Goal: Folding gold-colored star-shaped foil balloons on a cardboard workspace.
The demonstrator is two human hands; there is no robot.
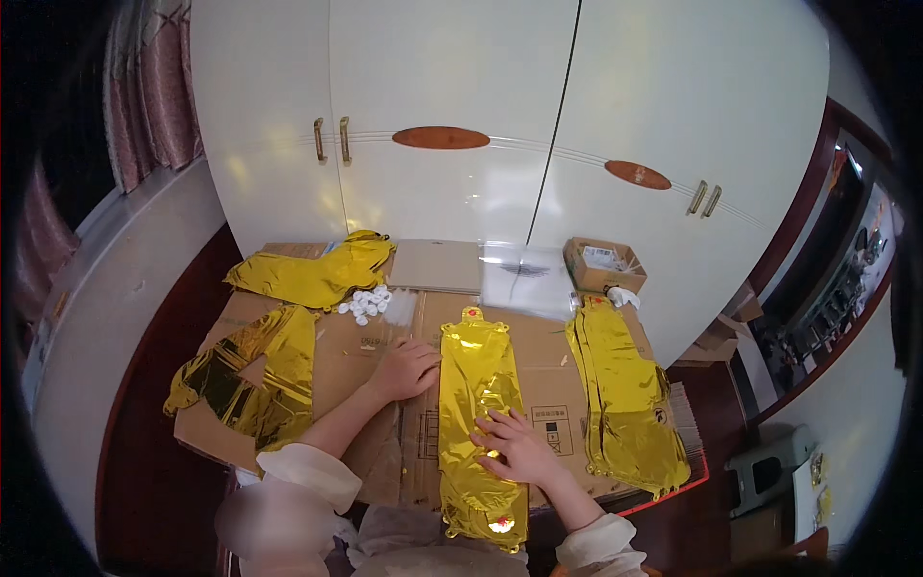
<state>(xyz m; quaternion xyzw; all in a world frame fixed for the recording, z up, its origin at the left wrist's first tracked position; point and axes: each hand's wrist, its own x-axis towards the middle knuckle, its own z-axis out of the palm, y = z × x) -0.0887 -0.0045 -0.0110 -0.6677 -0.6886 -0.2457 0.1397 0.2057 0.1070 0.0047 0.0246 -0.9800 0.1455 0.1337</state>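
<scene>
Sleeves (601,546): sit nearest the camera, pale, bunched on both forearms. Centre foil (481,370): lies flat on the cardboard (370,442), gold and creased, long axis running near to far, with a red-marked tab at the far end. Right hand (516,446): rests palm down on the near half of the centre foil, with fingers partly spread, gripping nothing. Left hand (404,371): rests palm down on the cardboard, with fingers close together and slightly bent, holding nothing visible; comes right up to the left edge of the centre foil; cannot tell whether in contact.

Right foils (620,394): lie stacked at the right. Near-left foil (288,354): lies left of the left hand, around a triangular gap. Far-left foil (317,272): lies at the far left corner. White pieces (365,306): lie heaped beside clear strips (402,308), beyond the left hand. Grey sheet (436,264) and clear bags (527,281): lie side by side along the far edge. Box (593,279): stands at far right, open-topped. Cabinet (452,58): stands beyond, white.
</scene>
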